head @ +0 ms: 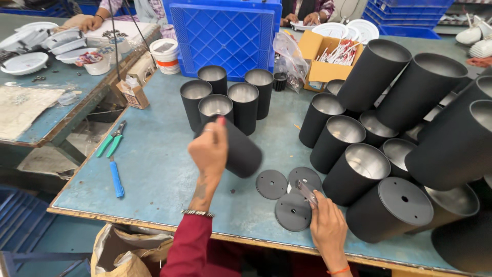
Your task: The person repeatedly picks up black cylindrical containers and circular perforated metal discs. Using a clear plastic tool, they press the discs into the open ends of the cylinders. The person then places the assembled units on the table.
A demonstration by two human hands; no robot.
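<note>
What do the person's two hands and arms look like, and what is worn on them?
The left hand has a ring on one finger, a dark tattoo along the forearm, a beaded silver bracelet and a dark red sleeve. The right hand is bare, with a thin orange thread at the wrist.

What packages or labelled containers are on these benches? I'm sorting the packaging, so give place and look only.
Open cardboard box: far side of bench, yellow-brown, holds white sticks.
Small carton: bench's left edge, brown and white.
Round tub: beside blue crate, white with orange band.
Clear plastic bag: left of open box, crumpled.
</note>
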